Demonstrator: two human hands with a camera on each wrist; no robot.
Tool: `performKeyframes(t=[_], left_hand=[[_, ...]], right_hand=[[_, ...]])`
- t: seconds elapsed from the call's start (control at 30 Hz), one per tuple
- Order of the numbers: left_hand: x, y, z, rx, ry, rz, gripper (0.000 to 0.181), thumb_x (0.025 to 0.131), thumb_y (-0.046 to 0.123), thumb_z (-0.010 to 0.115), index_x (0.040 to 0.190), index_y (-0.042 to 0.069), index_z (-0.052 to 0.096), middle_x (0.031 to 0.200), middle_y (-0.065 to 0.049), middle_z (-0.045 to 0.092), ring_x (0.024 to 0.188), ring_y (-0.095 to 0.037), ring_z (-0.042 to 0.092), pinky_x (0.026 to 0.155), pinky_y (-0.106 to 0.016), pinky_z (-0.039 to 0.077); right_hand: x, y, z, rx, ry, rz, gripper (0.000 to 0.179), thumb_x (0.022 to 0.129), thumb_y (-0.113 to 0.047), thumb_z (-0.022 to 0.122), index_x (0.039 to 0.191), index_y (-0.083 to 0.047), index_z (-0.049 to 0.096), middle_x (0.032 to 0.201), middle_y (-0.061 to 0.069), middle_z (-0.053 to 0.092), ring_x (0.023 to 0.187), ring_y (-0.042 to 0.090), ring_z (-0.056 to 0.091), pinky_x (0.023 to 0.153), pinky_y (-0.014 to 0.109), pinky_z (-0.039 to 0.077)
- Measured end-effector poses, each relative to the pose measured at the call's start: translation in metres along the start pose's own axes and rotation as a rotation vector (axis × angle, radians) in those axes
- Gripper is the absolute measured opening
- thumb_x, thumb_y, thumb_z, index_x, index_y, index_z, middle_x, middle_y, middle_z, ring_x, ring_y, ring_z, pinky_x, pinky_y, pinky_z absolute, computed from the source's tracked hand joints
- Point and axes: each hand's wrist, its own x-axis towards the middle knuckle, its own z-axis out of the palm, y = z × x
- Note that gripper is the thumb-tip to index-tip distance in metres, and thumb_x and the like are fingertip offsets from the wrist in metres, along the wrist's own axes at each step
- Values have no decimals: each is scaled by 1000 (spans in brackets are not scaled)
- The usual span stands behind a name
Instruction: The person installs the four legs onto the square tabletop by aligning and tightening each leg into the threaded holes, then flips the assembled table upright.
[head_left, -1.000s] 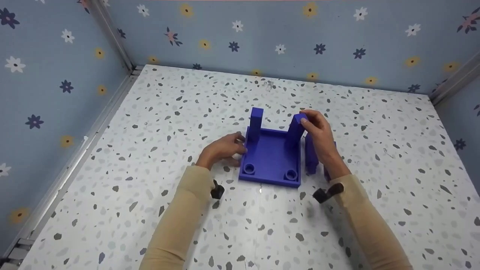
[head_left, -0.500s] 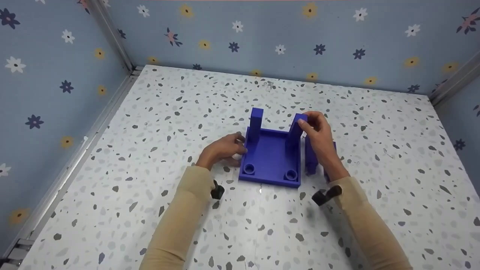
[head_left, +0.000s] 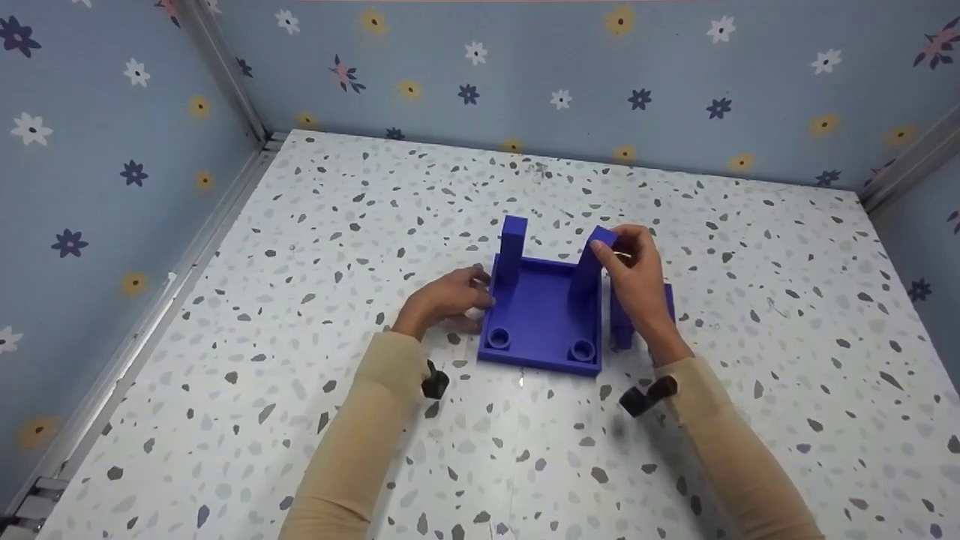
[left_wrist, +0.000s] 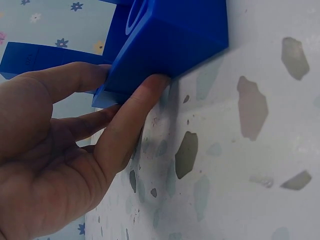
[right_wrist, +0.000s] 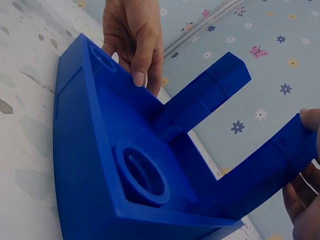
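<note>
Left hand (head_left: 444, 295) loosely touches tray (head_left: 541, 315), right hand (head_left: 637, 274) pinches post (head_left: 590, 261) — whose markings (right_wrist: 282, 143) only right wrist view shows.

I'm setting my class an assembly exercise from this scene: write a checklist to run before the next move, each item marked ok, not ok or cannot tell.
1. Tray steadied: ok; the left hand touches its left wall.
2. Far-right post held: ok; the right hand grips its upper end.
3. Far-right post fully seated: cannot tell; its foot is not clearly visible.
4. Far-left post standing in its corner: ok.
5. Near-left socket and near-right socket filled: not ok; both are without posts.
6. Loose blue material right of the tray counted: cannot tell; the right hand and forearm partly hide it.
</note>
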Motion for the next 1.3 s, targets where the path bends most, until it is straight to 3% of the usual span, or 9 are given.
performKeyframes(t=[0.23, 0.47, 0.57, 0.8, 0.9, 1.0, 1.13, 1.3], left_hand=[[-1, 0, 1, 1, 0, 6, 51, 87, 13, 60, 135, 8, 43, 126, -11, 55, 110, -25, 59, 86, -32, 56], [0, -1, 1, -5, 4, 28, 49, 87, 13, 60, 133, 6, 45, 125, -11, 57, 113, -24, 58, 93, -33, 52], [1, -1, 1, -1, 3, 24, 49, 87, 13, 60, 133, 7, 45, 125, -11, 57, 113, -24, 58, 94, -34, 52], [0, -2, 1, -15, -1, 14, 49, 88, 13, 60, 135, 8, 44, 125, -10, 56, 112, -24, 58, 95, -36, 50], [0, -2, 1, -41, -10, 10, 50, 88, 12, 60, 136, 8, 43, 126, -11, 56, 112, -25, 58, 94, -35, 51], [0, -2, 1, -58, -15, 10, 50, 89, 11, 59, 136, 7, 42, 126, -11, 55, 112, -25, 58, 92, -35, 53], [1, -2, 1, -41, -13, 17, 50, 89, 12, 60, 135, 7, 43, 128, -12, 55, 113, -25, 59, 92, -35, 53], [0, -1, 0, -36, -13, 12, 51, 89, 12, 60, 137, 7, 42, 129, -12, 54, 112, -25, 59, 90, -34, 54]], right_hand=[[4, 14, -1, -11, 22, 2, 36, 87, -15, 69, 113, 3, 51, 101, 1, 56, 93, 13, 55, 82, 24, 48], [10, 27, -7, 45, 22, 6, 25, 97, -18, 53, 113, 0, 54, 104, 1, 56, 97, 14, 54, 89, 27, 46], [13, 27, -10, 118, -18, 33, 28, 97, -15, 51, 119, 3, 53, 110, 5, 56, 101, 15, 53, 92, 30, 45], [22, 25, -14, 328, -201, 85, 35, 97, -5, 45, 129, 6, 52, 129, 21, 54, 119, 24, 54, 102, 29, 45], [23, 25, -16, 369, -240, 93, 36, 97, -4, 44, 131, 9, 50, 126, 20, 57, 120, 27, 55, 101, 29, 47], [24, 25, -16, 378, -248, 105, 37, 97, -4, 45, 131, 10, 49, 122, 13, 60, 116, 22, 57, 99, 27, 48], [24, 25, -16, 376, -234, 109, 36, 95, -1, 47, 129, 10, 48, 117, 7, 58, 105, 14, 57, 94, 24, 48], [23, 27, -15, 344, -209, 75, 34, 93, 1, 50, 126, 9, 50, 109, 2, 59, 99, 12, 55, 90, 24, 47]])
